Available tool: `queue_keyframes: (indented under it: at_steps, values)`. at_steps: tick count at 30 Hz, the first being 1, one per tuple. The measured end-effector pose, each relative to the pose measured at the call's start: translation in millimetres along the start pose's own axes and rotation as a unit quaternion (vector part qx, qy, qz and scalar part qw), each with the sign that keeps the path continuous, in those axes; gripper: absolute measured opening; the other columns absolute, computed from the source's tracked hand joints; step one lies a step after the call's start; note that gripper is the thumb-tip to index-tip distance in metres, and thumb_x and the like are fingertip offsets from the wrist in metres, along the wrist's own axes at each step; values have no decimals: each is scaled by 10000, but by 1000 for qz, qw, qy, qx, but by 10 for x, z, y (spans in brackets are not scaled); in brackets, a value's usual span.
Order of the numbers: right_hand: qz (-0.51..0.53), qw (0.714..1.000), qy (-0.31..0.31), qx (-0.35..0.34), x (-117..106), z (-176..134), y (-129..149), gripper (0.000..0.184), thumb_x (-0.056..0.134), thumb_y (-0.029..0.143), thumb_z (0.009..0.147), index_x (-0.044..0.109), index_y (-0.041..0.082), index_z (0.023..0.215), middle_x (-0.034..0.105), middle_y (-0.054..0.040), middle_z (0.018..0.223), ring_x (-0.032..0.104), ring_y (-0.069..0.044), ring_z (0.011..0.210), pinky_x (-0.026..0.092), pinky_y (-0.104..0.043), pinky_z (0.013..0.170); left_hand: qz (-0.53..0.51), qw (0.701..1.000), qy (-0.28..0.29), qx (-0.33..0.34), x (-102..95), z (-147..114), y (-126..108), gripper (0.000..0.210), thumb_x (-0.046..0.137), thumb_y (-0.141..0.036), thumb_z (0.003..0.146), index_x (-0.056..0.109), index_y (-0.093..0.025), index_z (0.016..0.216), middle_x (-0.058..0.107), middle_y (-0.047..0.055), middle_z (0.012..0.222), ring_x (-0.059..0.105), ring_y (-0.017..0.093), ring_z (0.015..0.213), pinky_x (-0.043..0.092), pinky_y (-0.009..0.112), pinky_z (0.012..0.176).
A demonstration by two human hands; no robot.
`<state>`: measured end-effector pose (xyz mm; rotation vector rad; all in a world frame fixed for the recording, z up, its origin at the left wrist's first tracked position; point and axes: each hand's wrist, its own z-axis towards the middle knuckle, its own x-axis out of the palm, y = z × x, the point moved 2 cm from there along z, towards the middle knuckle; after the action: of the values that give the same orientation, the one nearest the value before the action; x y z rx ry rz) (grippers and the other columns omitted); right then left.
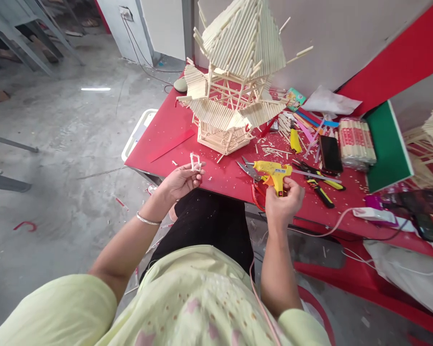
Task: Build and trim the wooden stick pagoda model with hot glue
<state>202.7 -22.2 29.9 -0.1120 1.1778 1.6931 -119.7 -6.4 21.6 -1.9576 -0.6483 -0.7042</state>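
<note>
Between the fingertips of my left hand (pixel 183 181) is a small frame of short wooden sticks (pixel 195 162), held over the table's front edge. My right hand (pixel 284 199) grips a yellow glue gun (pixel 273 172) by its handle, the nozzle pointing left and a long glue stick (pixel 319 176) coming out of its back. Under the gun lie metal shears with red handles (pixel 248 170), partly hidden. Beyond both hands stands a tiered pagoda model of wooden sticks (pixel 238 57), with sloped roofs and a many-sided base.
Pliers with black and yellow handles (pixel 321 192), a phone (pixel 330 154) and a pack of chopsticks (pixel 356 142) lie to the right on the red table (pixel 216 178). A green board (pixel 389 149) leans behind them. Stick scraps are scattered around. A power strip (pixel 375 216) with cables sits near the front edge.
</note>
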Motion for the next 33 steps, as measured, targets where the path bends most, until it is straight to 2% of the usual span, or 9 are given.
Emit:
queue_keyframes:
  at_steps: [2, 6, 11, 14, 18, 24, 30, 33]
  values:
    - [18, 1000, 8, 23, 13, -23, 45, 416, 645, 343, 768, 681, 168, 1144, 652, -115, 1046, 660, -266, 932, 576, -438, 906, 10, 1000, -7, 14, 19, 6, -7, 200, 730, -36, 796, 658, -124, 961, 709, 58, 789, 627, 91, 565, 512, 170, 500]
    - [58, 991, 102, 66, 48, -103, 128, 352, 700, 405, 751, 700, 202, 1039, 694, -94, 1048, 674, -248, 883, 582, -421, 861, 32, 998, -5, 48, 25, -7, -2, 286, 807, -91, 760, 578, -189, 900, 716, 37, 781, 620, 102, 543, 472, 166, 477]
    - [173, 950, 205, 158, -6, -272, 309, 369, 742, 414, 763, 613, 228, 1053, 758, -36, 881, 740, -244, 738, 611, -395, 729, 19, 998, 37, 44, 21, -58, 56, 273, 852, -141, 781, 648, -176, 958, 698, 25, 785, 620, 88, 590, 485, 151, 523]
    - [192, 934, 246, 174, -89, -340, 473, 307, 735, 461, 805, 618, 226, 964, 777, -31, 771, 773, -257, 703, 625, -394, 721, -28, 998, 45, 27, 52, -72, 78, 262, 851, -117, 776, 676, -160, 967, 685, 19, 786, 604, 70, 596, 473, 129, 516]
    - [157, 945, 247, 145, -138, -375, 627, 278, 743, 477, 790, 614, 241, 857, 731, 2, 601, 748, -251, 598, 602, -365, 662, -86, 995, 42, 6, 124, -74, 84, 219, 787, -69, 774, 689, -118, 964, 696, 44, 834, 652, 76, 658, 515, 119, 553]
    - [183, 945, 238, 130, -47, -453, 689, 249, 731, 452, 809, 641, 233, 884, 754, -1, 632, 757, -249, 611, 597, -363, 681, -107, 993, -11, 38, 151, -89, 84, 312, 732, 11, 754, 682, -135, 1026, 727, 45, 892, 690, 68, 700, 532, 96, 579]
    - [176, 940, 264, 123, -14, -541, 801, 280, 718, 501, 817, 625, 238, 846, 747, -18, 624, 757, -256, 607, 584, -354, 634, -111, 989, -76, 59, 142, -104, 72, 180, 791, -91, 842, 643, -146, 929, 701, -2, 774, 662, 45, 609, 492, 81, 504]
    - [155, 949, 255, 105, -15, -589, 846, 232, 701, 460, 813, 610, 247, 822, 731, -18, 626, 737, -249, 607, 571, -351, 619, -85, 990, -82, 78, 148, -112, 73, 148, 789, -170, 873, 655, -137, 926, 703, -4, 751, 655, 44, 578, 477, 89, 471]
